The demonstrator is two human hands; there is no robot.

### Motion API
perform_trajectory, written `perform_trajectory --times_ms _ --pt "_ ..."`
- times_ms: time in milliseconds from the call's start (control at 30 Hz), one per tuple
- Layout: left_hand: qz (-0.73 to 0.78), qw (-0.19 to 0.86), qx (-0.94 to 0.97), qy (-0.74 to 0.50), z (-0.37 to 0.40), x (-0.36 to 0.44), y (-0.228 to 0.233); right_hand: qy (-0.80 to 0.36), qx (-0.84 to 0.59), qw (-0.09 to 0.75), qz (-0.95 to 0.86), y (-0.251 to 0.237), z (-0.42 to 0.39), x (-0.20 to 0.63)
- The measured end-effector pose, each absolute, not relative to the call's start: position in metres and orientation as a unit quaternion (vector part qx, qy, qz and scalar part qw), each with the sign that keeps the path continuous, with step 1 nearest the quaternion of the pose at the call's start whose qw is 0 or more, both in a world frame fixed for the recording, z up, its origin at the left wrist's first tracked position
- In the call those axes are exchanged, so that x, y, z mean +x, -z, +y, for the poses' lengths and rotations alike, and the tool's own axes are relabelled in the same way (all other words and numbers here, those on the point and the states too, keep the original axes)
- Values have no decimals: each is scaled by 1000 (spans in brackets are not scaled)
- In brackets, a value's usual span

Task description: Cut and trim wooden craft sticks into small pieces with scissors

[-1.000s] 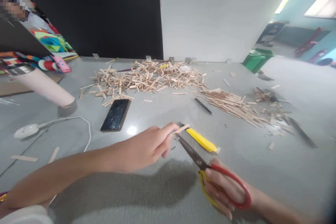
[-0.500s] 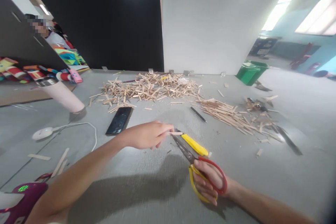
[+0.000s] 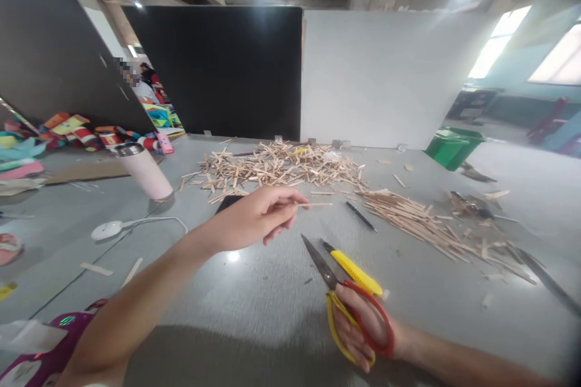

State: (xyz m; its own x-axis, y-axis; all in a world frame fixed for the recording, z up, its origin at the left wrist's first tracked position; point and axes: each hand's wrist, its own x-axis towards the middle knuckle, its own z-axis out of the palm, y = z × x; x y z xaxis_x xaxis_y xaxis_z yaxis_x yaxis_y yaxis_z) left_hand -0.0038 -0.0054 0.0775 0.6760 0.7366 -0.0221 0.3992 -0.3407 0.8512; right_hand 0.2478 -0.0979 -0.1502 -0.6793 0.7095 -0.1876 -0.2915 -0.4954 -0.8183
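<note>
Between its fingertips my left hand (image 3: 261,217) pinches a thin wooden stick (image 3: 320,204), which points to the right above the table (image 3: 227,308). My right hand (image 3: 358,326) has its fingers through the red and yellow handles of a pair of scissors (image 3: 325,272). The scissor blades look closed, and their tip points up and left, below the stick and apart from it. Just right of the blades lies a yellow utility knife (image 3: 356,271). A black phone (image 3: 228,202) is mostly hidden behind my left hand.
A heap of short wooden pieces (image 3: 276,164) lies at the back, with a pile of longer sticks (image 3: 417,224) to the right. Nearby are a black pen (image 3: 362,216), a pink bottle (image 3: 147,172), a white cable (image 3: 157,219) and a green bin (image 3: 454,148). Upright panels (image 3: 218,72) stand behind.
My left hand has lifted the stick up and away from the scissors, now covering most of the phone. The scissor blades have come together. The camera view has tilted upward.
</note>
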Motion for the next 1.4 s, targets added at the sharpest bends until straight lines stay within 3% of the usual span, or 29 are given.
perform_trajectory --times_ms 233,533,833,1033,1200,1400 --pt "345 515 761 -193 -28 2 -69 -777 -271 349 -448 147 -116 254" --pt "347 539 742 -199 -44 8 -64 -680 -309 423 -513 90 -130 280" --pt "334 580 701 -246 -53 24 -52 -684 -340 353 -540 47 -151 293" --pt "364 473 741 -307 -50 26 -54 -695 -297 345 -557 53 -148 292" --pt "374 590 639 -323 -48 28 -54 -685 -329 351 -547 51 -153 293" --pt "280 671 594 -344 -46 31 -49 -698 -307 350 -543 55 -148 296"
